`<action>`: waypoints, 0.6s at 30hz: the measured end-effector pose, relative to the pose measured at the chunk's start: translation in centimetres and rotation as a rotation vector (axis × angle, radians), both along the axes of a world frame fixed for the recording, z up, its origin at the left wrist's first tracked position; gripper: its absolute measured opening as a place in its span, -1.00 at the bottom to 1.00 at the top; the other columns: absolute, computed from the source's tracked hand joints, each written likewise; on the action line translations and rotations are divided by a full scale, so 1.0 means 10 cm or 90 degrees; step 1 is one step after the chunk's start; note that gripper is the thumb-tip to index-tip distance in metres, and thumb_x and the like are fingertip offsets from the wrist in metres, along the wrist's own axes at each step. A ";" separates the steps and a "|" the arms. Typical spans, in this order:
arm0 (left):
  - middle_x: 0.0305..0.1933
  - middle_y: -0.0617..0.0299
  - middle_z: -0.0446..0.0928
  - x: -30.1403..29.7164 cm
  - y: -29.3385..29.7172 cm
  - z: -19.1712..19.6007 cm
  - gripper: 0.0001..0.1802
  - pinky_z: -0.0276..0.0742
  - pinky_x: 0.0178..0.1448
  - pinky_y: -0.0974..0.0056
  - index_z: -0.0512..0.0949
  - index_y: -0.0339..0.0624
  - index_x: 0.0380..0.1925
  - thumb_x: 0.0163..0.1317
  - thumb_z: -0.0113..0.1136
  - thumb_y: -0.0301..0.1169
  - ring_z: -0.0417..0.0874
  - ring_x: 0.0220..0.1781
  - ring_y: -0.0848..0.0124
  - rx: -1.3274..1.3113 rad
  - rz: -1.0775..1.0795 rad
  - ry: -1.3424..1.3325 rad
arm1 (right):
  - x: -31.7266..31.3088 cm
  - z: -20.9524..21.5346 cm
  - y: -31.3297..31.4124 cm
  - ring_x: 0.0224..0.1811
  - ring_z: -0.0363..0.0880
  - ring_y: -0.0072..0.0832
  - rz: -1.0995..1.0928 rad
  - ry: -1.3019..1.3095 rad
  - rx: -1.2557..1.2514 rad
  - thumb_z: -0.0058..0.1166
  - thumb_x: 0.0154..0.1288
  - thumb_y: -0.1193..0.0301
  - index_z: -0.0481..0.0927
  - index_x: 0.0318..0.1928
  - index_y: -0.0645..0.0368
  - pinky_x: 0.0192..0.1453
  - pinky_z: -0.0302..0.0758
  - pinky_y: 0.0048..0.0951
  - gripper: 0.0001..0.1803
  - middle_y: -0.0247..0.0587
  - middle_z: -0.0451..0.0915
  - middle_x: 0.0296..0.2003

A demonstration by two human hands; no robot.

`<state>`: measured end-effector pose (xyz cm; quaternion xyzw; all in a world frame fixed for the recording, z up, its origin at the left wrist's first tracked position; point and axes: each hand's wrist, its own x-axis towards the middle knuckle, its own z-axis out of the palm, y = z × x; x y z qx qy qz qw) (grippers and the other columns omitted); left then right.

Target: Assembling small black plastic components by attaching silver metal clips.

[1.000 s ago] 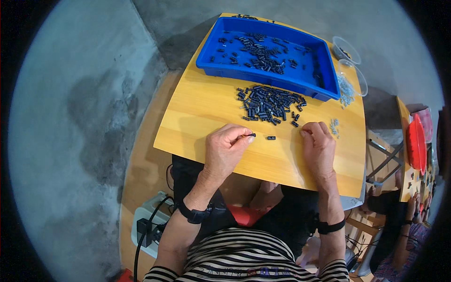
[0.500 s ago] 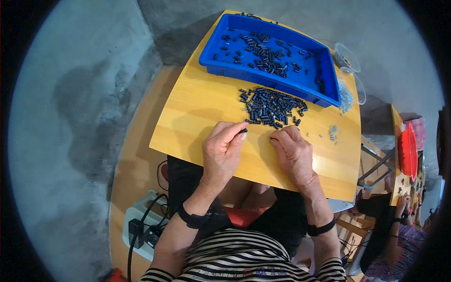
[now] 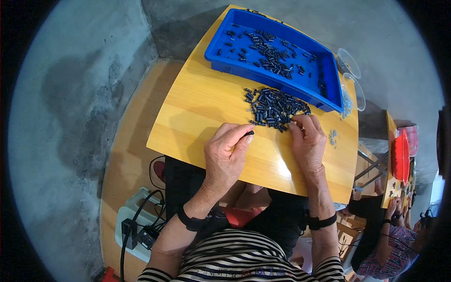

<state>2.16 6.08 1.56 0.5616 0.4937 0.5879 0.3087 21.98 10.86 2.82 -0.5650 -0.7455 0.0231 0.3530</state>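
Observation:
Between the thumb and forefinger of my left hand [image 3: 226, 151] is a small black cylindrical part [image 3: 249, 133], held just in front of the pile. My right hand [image 3: 310, 141] is closed in a pinch at the pile's near right edge; its fingertips hide whatever they hold, if anything. The pile of small black cylindrical parts [image 3: 275, 107] lies loose on the yellow wooden table [image 3: 188, 113], beyond both hands. Right of my right hand, several small clear or silvery pieces [image 3: 333, 137] lie scattered on the tabletop.
A blue tray [image 3: 275, 82] with more black parts stands behind the pile. Clear round containers [image 3: 348, 63] and a heap of small pale pieces [image 3: 346, 102] are at the far right. Further right, another person [image 3: 392, 244] sits at a table with a red basin [image 3: 400, 157].
My right hand has moved right and away from me to the edge of the pile. My left hand still holds its black part. The whole view has shifted slightly.

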 end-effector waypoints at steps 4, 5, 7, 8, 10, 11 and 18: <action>-0.25 0.18 0.54 -0.02 0.00 -0.05 -0.76 0.45 -0.13 0.45 0.59 -0.35 -0.13 0.17 0.17 -0.64 0.55 -0.22 0.49 0.016 0.004 -0.106 | -0.07 0.09 -0.06 -0.45 0.58 -0.21 0.014 0.052 -0.001 0.17 0.07 0.60 0.59 -0.32 0.17 -0.37 0.51 -0.34 -0.87 -0.13 0.54 -0.45; -0.25 0.18 0.54 -0.05 0.00 -0.04 -0.76 0.45 -0.13 0.45 0.59 -0.35 -0.13 0.17 0.17 -0.64 0.55 -0.22 0.49 0.016 0.001 -0.110 | -0.11 0.11 -0.08 -0.45 0.58 -0.21 0.010 0.048 -0.001 0.17 0.07 0.60 0.59 -0.32 0.17 -0.37 0.51 -0.34 -0.87 -0.13 0.54 -0.45; -0.23 0.19 0.52 -0.09 -0.01 0.00 -0.75 0.43 -0.12 0.46 0.58 -0.35 -0.11 0.18 0.15 -0.65 0.52 -0.22 0.51 -0.020 -0.015 -0.093 | -0.21 0.12 -0.12 -0.45 0.58 -0.22 0.065 0.040 -0.012 0.18 0.07 0.60 0.61 -0.32 0.16 -0.36 0.52 -0.34 -0.87 -0.13 0.54 -0.45; -0.23 0.19 0.52 -0.09 0.01 -0.02 -0.75 0.43 -0.12 0.46 0.58 -0.35 -0.11 0.18 0.15 -0.65 0.52 -0.22 0.51 -0.024 -0.020 -0.097 | -0.24 0.10 -0.13 -0.46 0.58 -0.20 0.068 0.021 -0.015 0.18 0.09 0.57 0.59 -0.32 0.15 -0.38 0.52 -0.32 -0.88 -0.15 0.53 -0.44; -0.24 0.20 0.52 -0.08 0.02 -0.04 -0.75 0.42 -0.14 0.46 0.59 -0.34 -0.12 0.18 0.15 -0.65 0.51 -0.24 0.52 0.001 -0.033 -0.095 | -0.27 0.04 -0.13 -0.46 0.57 -0.19 0.045 -0.008 -0.035 0.18 0.10 0.55 0.58 -0.32 0.15 -0.39 0.52 -0.30 -0.90 -0.16 0.53 -0.44; -0.24 0.20 0.52 -0.08 0.01 -0.05 -0.75 0.42 -0.14 0.46 0.59 -0.34 -0.12 0.18 0.15 -0.65 0.51 -0.24 0.52 0.001 -0.037 -0.097 | -0.28 0.02 -0.13 -0.47 0.57 -0.18 0.028 -0.033 -0.052 0.17 0.11 0.54 0.58 -0.33 0.15 -0.39 0.52 -0.28 -0.91 -0.17 0.53 -0.44; -0.27 0.11 0.54 -0.10 0.00 0.01 -0.81 0.49 -0.19 0.37 0.59 -0.31 -0.17 0.19 0.16 -0.61 0.60 -0.27 0.33 -0.001 -0.059 -0.075 | -0.31 0.03 -0.15 -0.46 0.56 -0.14 0.001 -0.029 -0.070 0.15 0.11 0.54 0.55 -0.33 0.15 -0.39 0.52 -0.25 -0.91 -0.14 0.52 -0.44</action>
